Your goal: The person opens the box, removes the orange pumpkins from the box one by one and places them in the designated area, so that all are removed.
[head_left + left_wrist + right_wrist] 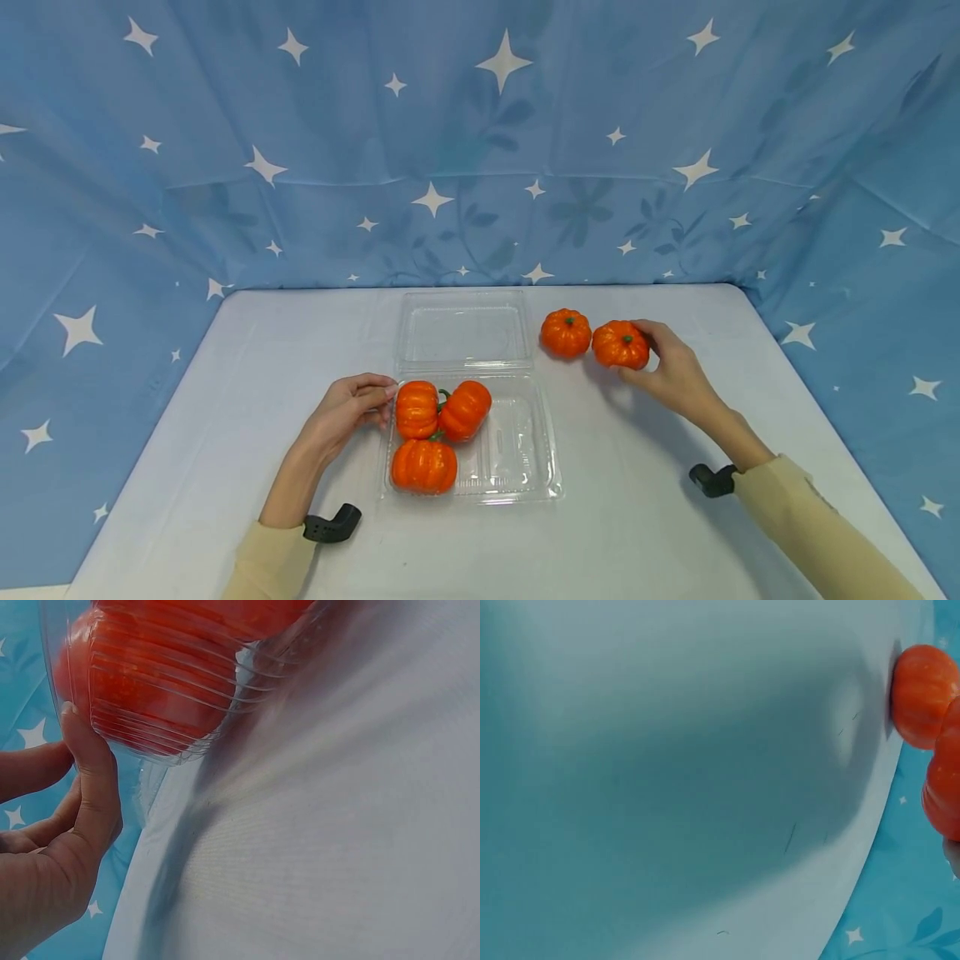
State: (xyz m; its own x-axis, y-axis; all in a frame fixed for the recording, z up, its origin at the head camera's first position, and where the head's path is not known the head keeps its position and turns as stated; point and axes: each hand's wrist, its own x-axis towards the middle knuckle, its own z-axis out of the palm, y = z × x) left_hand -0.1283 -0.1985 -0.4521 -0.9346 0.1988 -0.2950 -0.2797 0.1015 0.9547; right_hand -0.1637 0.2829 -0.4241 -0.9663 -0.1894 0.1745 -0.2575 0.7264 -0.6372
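My left hand (347, 410) pinches the left rim of a clear plastic clamshell box (517, 442); the left wrist view shows thumb and finger on its edge (69, 690). Inside the box, three orange toy pumpkins (425, 467) lie bunched at the left, tipped on their sides. My right hand (678, 375) grips another orange pumpkin (621, 345) from its right side, green stem upward. A shadow falls on the table below that hand. Just left of it, one more pumpkin (566, 333) rests on the table. In the right wrist view the held pumpkin (945, 787) shows only partly.
The box's open lid (465, 333) lies flat behind its base, toward the back edge of the white-covered table (300, 325). A blue curtain (480, 150) with white stars hangs behind and along both sides. Each wrist wears a black band (332, 525).
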